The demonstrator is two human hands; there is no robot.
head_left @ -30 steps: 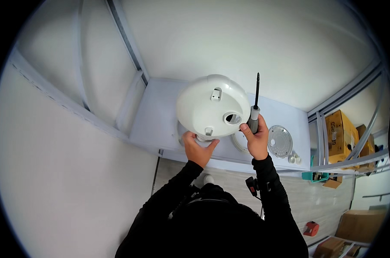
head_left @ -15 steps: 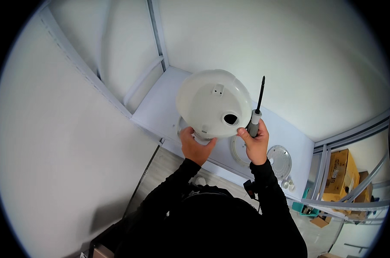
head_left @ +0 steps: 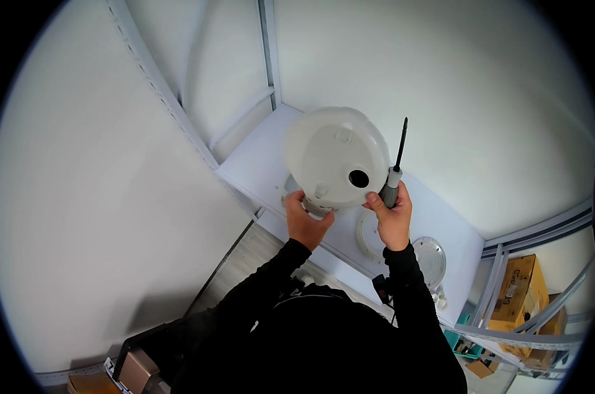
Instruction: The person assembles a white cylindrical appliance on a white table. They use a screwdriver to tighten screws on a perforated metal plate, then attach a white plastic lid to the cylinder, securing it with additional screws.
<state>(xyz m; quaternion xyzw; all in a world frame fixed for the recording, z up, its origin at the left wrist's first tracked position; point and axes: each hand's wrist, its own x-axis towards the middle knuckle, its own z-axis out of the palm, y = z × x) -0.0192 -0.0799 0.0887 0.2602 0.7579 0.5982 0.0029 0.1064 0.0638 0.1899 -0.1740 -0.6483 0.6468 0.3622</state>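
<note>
A white round housing, shaped like a shallow bowl with a dark round hole and two small raised tabs, is held up above the white table. My left hand grips its near left rim between thumb and fingers. At the near right rim, my right hand pinches the edge with its thumb. The same hand also clasps a grey-handled screwdriver, whose black shaft points up and away from me. The fingertips behind the housing are hidden.
On the white table lie a white ring, a clear ribbed disc and small white parts. A metal frame post stands at the back left. Cardboard boxes and a teal basket are at the right.
The housing has tilted in my hands, so its face looks narrower and its lower tab shows more. Both hands keep their hold. The whole view has shifted slightly.
</note>
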